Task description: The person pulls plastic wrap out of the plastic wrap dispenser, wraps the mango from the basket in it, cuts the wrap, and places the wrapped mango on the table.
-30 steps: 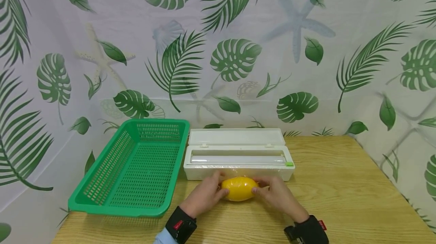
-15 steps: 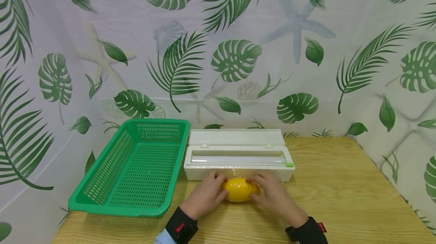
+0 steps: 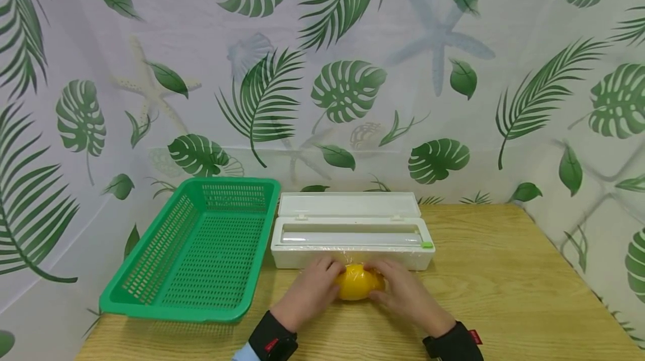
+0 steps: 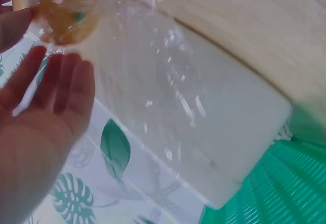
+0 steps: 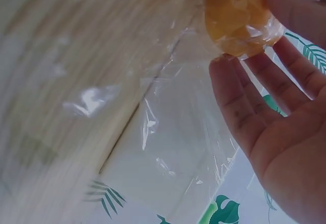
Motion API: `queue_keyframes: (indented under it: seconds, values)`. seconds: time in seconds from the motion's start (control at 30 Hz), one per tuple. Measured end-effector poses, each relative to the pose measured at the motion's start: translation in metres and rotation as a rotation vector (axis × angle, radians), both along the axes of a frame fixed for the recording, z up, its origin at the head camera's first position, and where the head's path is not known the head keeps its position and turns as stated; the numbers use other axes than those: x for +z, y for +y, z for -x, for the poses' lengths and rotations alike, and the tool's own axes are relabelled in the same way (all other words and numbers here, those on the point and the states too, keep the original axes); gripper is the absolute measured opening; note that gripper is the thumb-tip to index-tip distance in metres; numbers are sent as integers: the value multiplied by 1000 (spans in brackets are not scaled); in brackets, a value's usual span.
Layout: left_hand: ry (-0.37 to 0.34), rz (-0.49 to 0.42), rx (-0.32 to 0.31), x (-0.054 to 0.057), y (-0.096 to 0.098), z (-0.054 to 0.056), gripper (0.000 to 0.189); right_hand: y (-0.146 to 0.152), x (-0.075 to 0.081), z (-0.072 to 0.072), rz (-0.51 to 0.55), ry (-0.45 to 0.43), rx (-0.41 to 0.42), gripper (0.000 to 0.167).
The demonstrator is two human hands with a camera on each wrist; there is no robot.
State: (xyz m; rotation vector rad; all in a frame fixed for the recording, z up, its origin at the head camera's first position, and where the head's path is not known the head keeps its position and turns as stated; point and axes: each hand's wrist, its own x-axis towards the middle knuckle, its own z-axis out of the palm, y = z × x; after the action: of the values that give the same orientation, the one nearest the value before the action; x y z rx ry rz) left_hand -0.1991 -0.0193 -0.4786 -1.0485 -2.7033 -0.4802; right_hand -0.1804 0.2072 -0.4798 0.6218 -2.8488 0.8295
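Note:
A glossy yellow oval fruit [image 3: 354,284], its exact kind unclear, lies on the table just in front of a white cling film dispenser [image 3: 302,259]. Clear cling film [image 5: 148,127] covers the fruit and stretches back to the dispenser, wrinkled and shiny in both wrist views. My left hand [image 3: 309,294] holds the fruit's left end between thumb and fingers. At its right end, my right hand [image 3: 410,299] grips it the same way, thumb in front and fingers behind. Both ends of the fruit are partly hidden by the fingers.
The dispenser's lid [image 3: 347,204] stands raised at the back, with a film roll [image 3: 347,238] inside and a green slider [image 3: 426,244] at the right. A green plastic basket [image 3: 247,271] sits left of it. Patterned cloth [image 3: 373,143] hangs behind the wooden table [image 3: 504,294].
My left hand has shifted slightly right and covers more of the fruit's left end. The right hand's fingers have come further over the right end. Dispenser and basket have stayed put.

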Motion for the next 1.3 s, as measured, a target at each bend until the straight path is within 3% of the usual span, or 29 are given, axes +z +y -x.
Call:
queue_keyframes:
  seconds: [0.2, 0.43, 0.77, 1.3]
  values:
    - [-67, -18, -19, -5, 0, 1, 42, 0, -1, 1, 2, 13, -6, 43]
    - [-58, -2, 14, -11, 1, 4, 56, 0, -3, 4, 36, -9, -30, 42]
    - [-36, 24, -3, -16, 0, 6, 52, 1, -7, 5, 88, -20, -12, 40]
    - [-146, 24, -9, -13, -4, 8, 52, 0, -6, 6, 153, -53, 6, 40]
